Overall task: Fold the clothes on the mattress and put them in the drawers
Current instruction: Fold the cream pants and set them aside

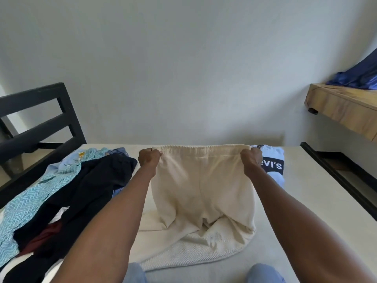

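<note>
1. Two grips on one garment: left hand [150, 160] and right hand [252, 161] are each fisted tight on a corner of the waistband of the cream sweatpants [202, 190], fingers curled around the elastic.
2. Waistband is stretched taut between the fists and held up off the mattress [302, 190]; legs hang down and bunch on it at 6 o'clock, toward the person's knees.
3. Step in hand, as I read it: spreading the pants out to start the fold. No fold made yet.
4. Next move likely calls for laying them flat, legs straightened and stacked, then folding. The crumpled lower legs need smoothing first or the fold goes lumpy.
5. Unfolded pile [67, 197] sits at 9 o'clock of the pants: teal patterned fabric, dark garments, something maroon underneath.
6. Light-blue Levi's shirt [273, 166] lies at 2 o'clock, just behind the right fist, apparently already folded.
7. No drawers identifiable; wooden shelf [342, 111] at 2 o'clock, far right.
</note>
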